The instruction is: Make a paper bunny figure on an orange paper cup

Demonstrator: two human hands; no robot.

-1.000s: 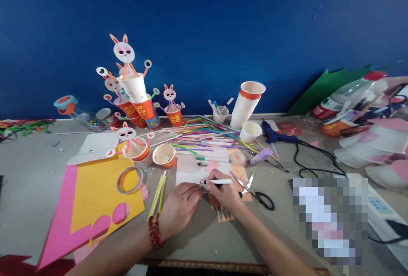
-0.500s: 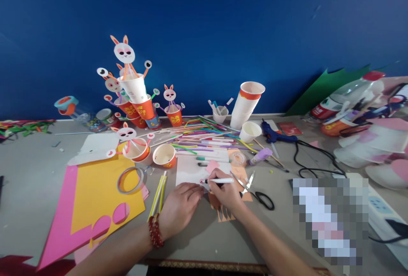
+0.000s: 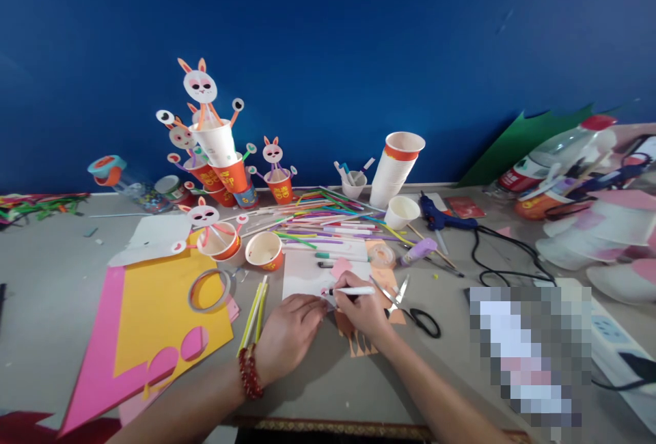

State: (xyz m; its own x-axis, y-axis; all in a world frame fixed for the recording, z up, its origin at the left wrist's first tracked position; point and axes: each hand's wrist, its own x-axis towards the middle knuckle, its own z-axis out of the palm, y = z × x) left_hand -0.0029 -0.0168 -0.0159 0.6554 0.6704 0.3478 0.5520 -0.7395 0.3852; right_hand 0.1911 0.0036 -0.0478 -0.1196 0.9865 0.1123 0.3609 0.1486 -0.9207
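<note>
Grip unchanged, right hand (image 3: 361,311) on marker (image 3: 354,291), left hand (image 3: 288,336) pressing paper (image 3: 306,273)

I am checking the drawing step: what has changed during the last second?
Nothing visibly changed. The right hand still holds the white marker pen, tip at the white paper sheet; the left hand still rests flat beside it.
</note>
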